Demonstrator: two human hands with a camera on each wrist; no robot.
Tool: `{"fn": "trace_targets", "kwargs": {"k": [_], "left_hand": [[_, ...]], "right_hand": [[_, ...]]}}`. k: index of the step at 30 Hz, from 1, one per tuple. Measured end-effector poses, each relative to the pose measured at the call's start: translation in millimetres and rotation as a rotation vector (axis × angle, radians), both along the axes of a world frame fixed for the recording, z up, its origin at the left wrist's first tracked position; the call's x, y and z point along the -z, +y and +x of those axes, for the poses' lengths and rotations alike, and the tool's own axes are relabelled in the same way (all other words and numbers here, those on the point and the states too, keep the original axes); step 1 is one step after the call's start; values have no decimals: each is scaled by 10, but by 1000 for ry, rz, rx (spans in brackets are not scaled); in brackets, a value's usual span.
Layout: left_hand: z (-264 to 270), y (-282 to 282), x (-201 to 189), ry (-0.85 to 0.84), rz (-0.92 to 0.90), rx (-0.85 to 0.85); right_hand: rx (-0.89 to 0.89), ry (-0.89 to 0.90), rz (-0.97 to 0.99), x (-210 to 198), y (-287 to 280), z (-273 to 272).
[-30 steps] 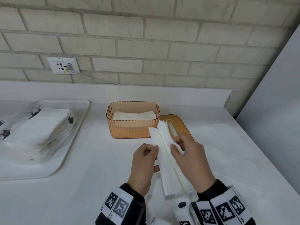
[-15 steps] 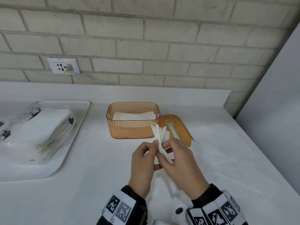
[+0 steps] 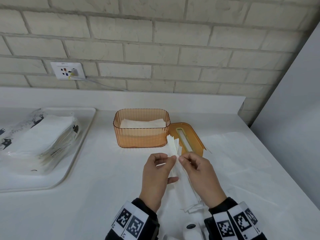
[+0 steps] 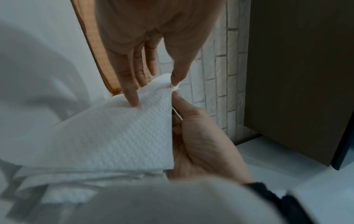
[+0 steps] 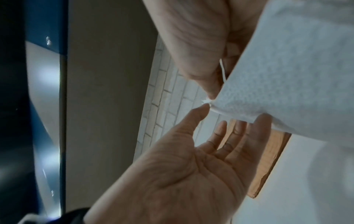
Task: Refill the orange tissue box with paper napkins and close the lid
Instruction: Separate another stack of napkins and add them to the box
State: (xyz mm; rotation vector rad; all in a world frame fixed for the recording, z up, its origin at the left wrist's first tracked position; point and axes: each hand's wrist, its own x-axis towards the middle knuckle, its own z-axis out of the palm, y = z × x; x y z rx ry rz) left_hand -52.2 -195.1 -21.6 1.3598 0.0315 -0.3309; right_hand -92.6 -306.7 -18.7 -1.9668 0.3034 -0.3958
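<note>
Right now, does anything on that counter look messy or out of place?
Only small things. The napkins pinched between the left hand and right hand fan out unevenly at the top. The lid lies off the orange box, beside it. Nothing looks spilled or broken.

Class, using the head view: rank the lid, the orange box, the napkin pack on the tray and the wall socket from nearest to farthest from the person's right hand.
From the right hand:
1. Lid, just beyond the fingertips, flat on the counter.
2. Orange box, ahead and left, open.
3. Napkin pack, far left on the tray.
4. Wall socket, up on the brick wall, back left.
</note>
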Motion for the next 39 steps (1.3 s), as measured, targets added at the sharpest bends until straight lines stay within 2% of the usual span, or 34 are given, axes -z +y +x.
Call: {"fn": "trace_targets", "kwargs": {"k": [5, 9, 19, 28, 31, 33, 35, 37, 39], "left_hand": [[0, -32, 2, 7, 39, 17], [30, -45, 7, 10, 79, 31], [88, 57, 51, -27, 88, 3], [-34, -1, -14, -108, -5, 13], [-98, -30, -61, -109, -83, 11], [-86, -31, -75, -85, -126, 18], [-15, -2, -60, -51, -129, -2], [73, 45, -36, -38, -114, -12], [138, 73, -22, -51, -92, -5]], "right_hand": [[40, 38, 104, 18, -29, 4], [46, 37, 81, -10, -29, 8], [148, -49, -197, -187, -58, 0], [-13, -169, -622, -85, 136, 6], [-89, -119, -695, -115, 197, -9], [-176, -91, -645, -118, 174, -9], [-203, -93, -513, -153, 80, -26], [-52, -82, -408, -177, -86, -32], [41, 98, -203, -238, -258, -37]]}}
